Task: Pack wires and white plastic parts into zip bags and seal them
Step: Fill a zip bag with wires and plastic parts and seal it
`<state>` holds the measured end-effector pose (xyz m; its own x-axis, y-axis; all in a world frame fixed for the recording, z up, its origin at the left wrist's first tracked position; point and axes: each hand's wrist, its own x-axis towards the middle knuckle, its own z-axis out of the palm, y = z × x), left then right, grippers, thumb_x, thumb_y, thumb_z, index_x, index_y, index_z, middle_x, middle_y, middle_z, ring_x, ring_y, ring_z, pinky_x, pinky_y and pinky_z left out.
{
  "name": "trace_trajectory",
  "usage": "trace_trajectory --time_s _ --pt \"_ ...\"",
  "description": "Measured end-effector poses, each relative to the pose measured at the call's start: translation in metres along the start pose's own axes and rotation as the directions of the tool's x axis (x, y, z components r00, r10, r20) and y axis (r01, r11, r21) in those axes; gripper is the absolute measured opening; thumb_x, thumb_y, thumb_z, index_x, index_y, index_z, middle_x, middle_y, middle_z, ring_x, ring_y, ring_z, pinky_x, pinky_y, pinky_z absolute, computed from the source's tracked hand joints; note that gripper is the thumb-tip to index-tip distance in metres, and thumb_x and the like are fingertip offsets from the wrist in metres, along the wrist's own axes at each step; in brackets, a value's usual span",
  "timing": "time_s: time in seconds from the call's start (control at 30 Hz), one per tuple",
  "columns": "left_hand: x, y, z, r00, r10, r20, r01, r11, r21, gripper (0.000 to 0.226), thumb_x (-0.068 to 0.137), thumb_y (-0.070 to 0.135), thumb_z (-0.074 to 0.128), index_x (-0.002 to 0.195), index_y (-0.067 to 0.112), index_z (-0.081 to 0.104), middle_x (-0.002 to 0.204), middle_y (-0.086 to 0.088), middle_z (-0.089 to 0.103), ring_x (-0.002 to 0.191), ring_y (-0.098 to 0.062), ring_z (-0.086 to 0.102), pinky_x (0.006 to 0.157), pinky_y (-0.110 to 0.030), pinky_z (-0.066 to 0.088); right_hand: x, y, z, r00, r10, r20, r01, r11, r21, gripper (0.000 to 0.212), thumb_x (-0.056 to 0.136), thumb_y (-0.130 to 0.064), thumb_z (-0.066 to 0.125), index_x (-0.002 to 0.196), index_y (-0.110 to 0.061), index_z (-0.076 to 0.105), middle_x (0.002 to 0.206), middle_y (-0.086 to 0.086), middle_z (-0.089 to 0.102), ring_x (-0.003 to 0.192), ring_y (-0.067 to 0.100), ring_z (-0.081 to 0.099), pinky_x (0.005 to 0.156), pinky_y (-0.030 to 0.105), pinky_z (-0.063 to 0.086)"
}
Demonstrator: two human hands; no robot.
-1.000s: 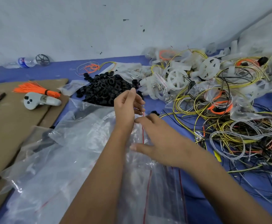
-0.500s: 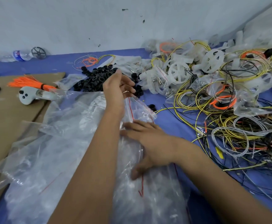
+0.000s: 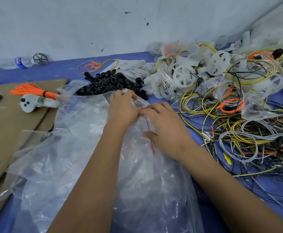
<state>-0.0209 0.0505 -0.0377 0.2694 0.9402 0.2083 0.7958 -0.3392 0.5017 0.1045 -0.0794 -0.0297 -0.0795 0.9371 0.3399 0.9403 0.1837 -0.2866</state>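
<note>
1. Two hands were seen on one clear zip bag (image 3: 137, 165) lying on the blue tabletop (image 3: 61, 71).
2. The left hand (image 3: 123, 110) had its fingers pinched on the bag's red seal strip (image 3: 148, 125).
3. The right hand (image 3: 167, 130) was laid over the strip, fingers curled down on it.
4. One tangled heap of wires (image 3: 238, 132) lay to the right.
5. Two white plastic wheels (image 3: 183, 75) were counted clearly; more were blurred.
6. One pile of black rings (image 3: 110, 83) lay beyond the bag.
</note>
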Motion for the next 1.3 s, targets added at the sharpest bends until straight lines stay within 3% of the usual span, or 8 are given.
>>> trace_trajectory --time_s 0.3,0.43,0.53,0.73,0.87,1.03,1.17,1.3 --pt "-0.010 0.003 0.009 0.999 0.043 -0.034 -0.046 0.994 -0.098 0.025 0.083 -0.007 0.059 0.098 0.011 0.068 0.097 -0.011 0.068 0.091 -0.029 0.064 0.083 -0.041 0.051 -0.026 -0.007 0.017 0.948 -0.033 0.317 0.035 0.999 -0.001 0.118 0.071 -0.087 0.054 0.158 -0.023 0.008 0.157 -0.001 0.021 0.144 0.024 0.016 0.116 0.051 0.020" --pt "-0.008 -0.001 0.012 0.998 -0.007 -0.070 -0.012 0.962 -0.271 0.023 0.083 -0.004 0.060 0.094 0.016 0.066 0.076 -0.003 0.067 0.070 -0.019 0.063 0.063 -0.030 0.046 -0.016 -0.001 0.017 0.986 0.050 0.161 -0.095 0.953 0.288 0.079 0.070 -0.081 0.053 0.131 -0.030 0.056 0.135 -0.005 0.054 0.127 0.020 0.041 0.104 0.042 0.036" --pt "-0.010 0.001 0.020 0.978 -0.167 -0.125 0.089 0.875 -0.475 0.015 0.093 0.009 0.057 0.093 0.022 0.065 0.075 -0.001 0.068 0.067 -0.021 0.067 0.062 -0.033 0.053 0.007 0.012 0.015 0.944 0.289 -0.158 -0.211 0.899 0.383 0.020 0.092 -0.033 0.064 0.093 -0.014 0.073 0.094 0.005 0.072 0.091 0.026 0.063 0.083 0.043 0.051" --pt "-0.018 0.015 0.027 0.864 -0.400 -0.305 0.013 0.624 -0.781 0.019 0.103 0.015 0.048 0.090 0.012 0.062 0.068 -0.002 0.064 0.053 -0.015 0.057 0.058 -0.034 0.049 0.045 0.006 0.023 0.883 0.454 0.119 -0.463 0.884 0.061 0.044 0.084 -0.058 0.070 0.081 -0.017 0.055 0.084 0.004 0.059 0.085 0.029 0.062 0.063 0.031 0.040" --pt "-0.018 0.023 0.013 0.850 -0.355 -0.388 -0.081 0.640 -0.764 0.021 0.104 0.013 0.047 0.088 0.010 0.061 0.066 0.002 0.063 0.054 -0.017 0.056 0.056 -0.034 0.048 0.055 0.006 0.022 0.835 0.515 0.195 -0.547 0.812 0.201 0.025 0.081 -0.038 0.081 0.084 -0.017 0.068 0.092 0.007 0.071 0.093 0.030 0.068 0.068 0.032 0.048" --pt "-0.009 0.049 -0.019 0.845 -0.242 -0.478 -0.212 0.669 -0.712 0.021 0.102 0.013 0.048 0.085 0.013 0.060 0.069 -0.004 0.064 0.066 -0.028 0.059 0.075 -0.057 0.054 0.051 0.002 -0.008 0.875 0.484 0.003 -0.438 0.788 0.433 0.016 0.084 -0.024 0.077 0.075 -0.021 0.064 0.082 0.003 0.073 0.082 0.026 0.069 0.074 0.037 0.057" --pt "0.002 0.071 -0.041 0.827 -0.188 -0.530 -0.273 0.690 -0.670 0.022 0.098 0.019 0.045 0.083 0.014 0.060 0.069 0.000 0.064 0.063 -0.019 0.057 0.072 -0.044 0.051 0.036 0.002 -0.043 0.835 0.539 0.107 -0.380 0.426 0.821 0.009 0.089 -0.001 0.068 0.087 -0.008 0.063 0.061 0.007 0.067 0.046 0.015 0.060 0.045 0.025 0.047" --pt "0.008 0.084 -0.028 0.904 -0.186 -0.384 -0.140 0.720 -0.679 0.031 0.099 0.022 0.047 0.077 0.008 0.064 0.066 -0.008 0.067 0.061 -0.027 0.060 0.071 -0.047 0.054 0.000 0.008 -0.052 0.789 0.413 0.456 -0.549 0.140 0.824 0.014 0.096 0.007 0.055 0.109 0.002 0.054 0.058 0.010 0.068 0.046 0.020 0.067 0.045 0.027 0.055"
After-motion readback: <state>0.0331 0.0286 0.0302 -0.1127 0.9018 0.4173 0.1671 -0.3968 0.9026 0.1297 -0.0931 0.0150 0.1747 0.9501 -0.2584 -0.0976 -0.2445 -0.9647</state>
